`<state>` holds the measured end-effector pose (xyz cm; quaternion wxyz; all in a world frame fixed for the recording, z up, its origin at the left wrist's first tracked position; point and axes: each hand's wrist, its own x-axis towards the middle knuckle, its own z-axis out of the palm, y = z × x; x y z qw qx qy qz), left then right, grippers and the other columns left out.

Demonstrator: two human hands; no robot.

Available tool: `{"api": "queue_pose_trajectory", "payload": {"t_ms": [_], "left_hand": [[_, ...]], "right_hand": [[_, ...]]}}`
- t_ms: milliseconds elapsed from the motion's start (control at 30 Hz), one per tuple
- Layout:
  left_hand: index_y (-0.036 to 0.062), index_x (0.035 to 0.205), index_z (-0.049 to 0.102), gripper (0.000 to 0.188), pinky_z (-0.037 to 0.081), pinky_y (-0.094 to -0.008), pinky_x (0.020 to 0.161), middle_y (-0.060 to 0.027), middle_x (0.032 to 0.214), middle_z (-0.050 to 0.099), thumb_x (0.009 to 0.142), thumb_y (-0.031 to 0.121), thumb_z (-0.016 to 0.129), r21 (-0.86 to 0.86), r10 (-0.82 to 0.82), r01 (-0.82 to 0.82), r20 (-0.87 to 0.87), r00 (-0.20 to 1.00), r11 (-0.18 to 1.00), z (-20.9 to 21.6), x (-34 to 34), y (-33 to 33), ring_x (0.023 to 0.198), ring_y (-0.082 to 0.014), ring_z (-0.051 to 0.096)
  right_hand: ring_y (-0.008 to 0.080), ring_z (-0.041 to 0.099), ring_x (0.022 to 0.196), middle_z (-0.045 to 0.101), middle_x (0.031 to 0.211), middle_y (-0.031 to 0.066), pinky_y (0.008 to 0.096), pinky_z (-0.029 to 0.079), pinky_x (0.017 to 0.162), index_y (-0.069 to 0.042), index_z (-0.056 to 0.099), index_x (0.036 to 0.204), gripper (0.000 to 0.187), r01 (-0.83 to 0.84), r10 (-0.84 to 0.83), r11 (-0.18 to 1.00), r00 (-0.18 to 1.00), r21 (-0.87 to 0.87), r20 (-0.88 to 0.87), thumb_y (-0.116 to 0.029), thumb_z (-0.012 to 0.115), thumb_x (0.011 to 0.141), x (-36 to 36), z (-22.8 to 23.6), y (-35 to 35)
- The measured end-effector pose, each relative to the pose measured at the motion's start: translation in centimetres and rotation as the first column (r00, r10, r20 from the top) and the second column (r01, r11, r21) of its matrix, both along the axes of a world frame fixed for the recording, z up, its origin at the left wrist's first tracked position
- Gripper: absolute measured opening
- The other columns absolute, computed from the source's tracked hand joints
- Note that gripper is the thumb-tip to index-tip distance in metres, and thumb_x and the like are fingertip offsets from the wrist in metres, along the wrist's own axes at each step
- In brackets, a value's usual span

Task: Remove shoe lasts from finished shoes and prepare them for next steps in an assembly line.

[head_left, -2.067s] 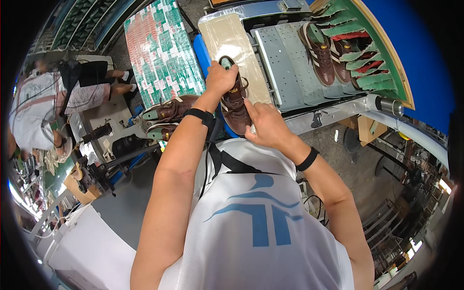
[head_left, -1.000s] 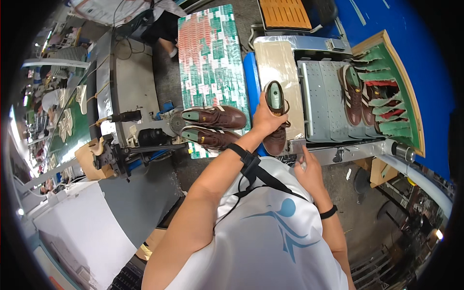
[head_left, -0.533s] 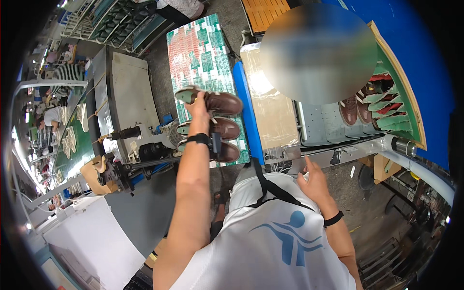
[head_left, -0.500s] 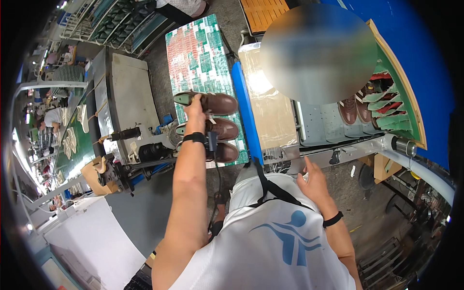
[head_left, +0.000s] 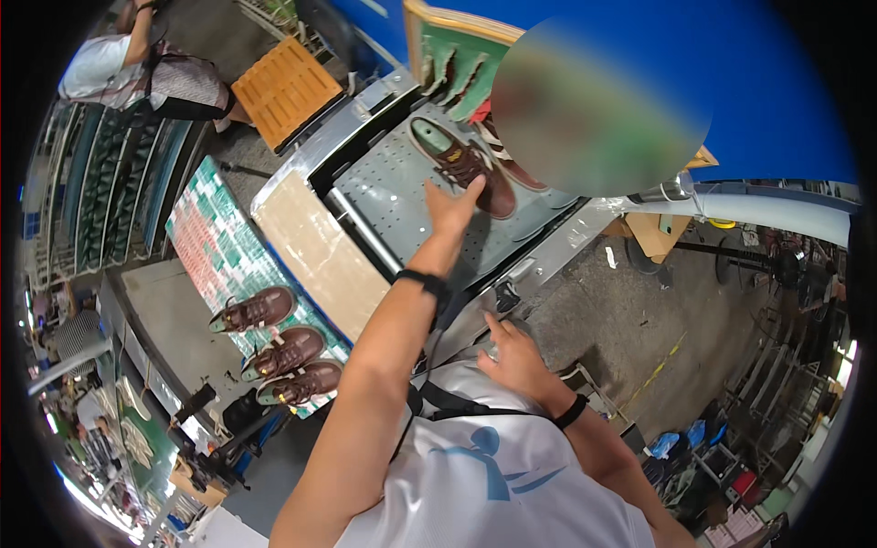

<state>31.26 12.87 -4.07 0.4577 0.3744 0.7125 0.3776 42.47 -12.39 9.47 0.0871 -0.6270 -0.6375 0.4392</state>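
Note:
A brown lace-up shoe [head_left: 496,194] with a green insole rests on the perforated grey conveyor plates [head_left: 388,173]. My left hand [head_left: 450,212] grips its near side, thumb on the upper and the other fingers low by the sole, partly hidden. Right behind it stands another brown shoe [head_left: 525,175], partly covered by a blurred patch. My right hand [head_left: 518,358] hovers near the conveyor's metal edge, fingers loosely apart and holding nothing. On the green-and-white patterned table at the left, three brown shoes [head_left: 285,352] sit side by side.
A tan covered panel [head_left: 320,247] lies between the patterned table [head_left: 206,233] and the conveyor. Torn green strips [head_left: 448,78] hang in a wood-edged opening at the conveyor's far end. An orange slatted stool [head_left: 286,91] and a person [head_left: 151,78] are at the far left.
My left hand has left the shoe on the patterned table and moved right to a shoe on the conveyor. The view has turned right. My right hand stays near the conveyor's edge.

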Motion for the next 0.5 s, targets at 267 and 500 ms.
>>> {"api": "queue_pose_trajectory", "payload": {"t_ms": [267, 500], "left_hand": [[-0.0013, 0.119, 0.070, 0.050, 0.059, -0.0380, 0.091, -0.0101, 0.110, 0.077, 0.080, 0.015, 0.096, -0.012, 0.223, -0.230, 0.299, 0.928, 0.973, -2.4, 4.3, 4.5, 0.098, -0.0223, 0.074], [0.0003, 0.133, 0.070, 0.051, 0.060, -0.0358, 0.092, -0.0086, 0.119, 0.077, 0.098, 0.036, 0.079, -0.230, 0.165, 0.006, 0.713, 0.682, 0.973, 3.2, -12.8, -1.8, 0.105, -0.0210, 0.074]], "right_hand": [[0.0475, 0.070, 0.108, 0.070, 0.121, 0.0297, 0.0521, 0.057, 0.096, 0.009, 0.053, 0.154, 0.077, 0.200, -0.200, 0.979, 0.980, 0.034, 0.013, -0.031, 0.075, 0.091, 5.9, -2.5, -3.0], [0.0457, 0.070, 0.106, 0.071, 0.119, 0.0253, 0.0514, 0.058, 0.096, 0.005, 0.052, 0.156, 0.078, 0.128, -0.128, 0.990, 0.992, -0.059, 0.012, -0.033, 0.074, 0.092, 3.8, -2.1, -2.0]]}}
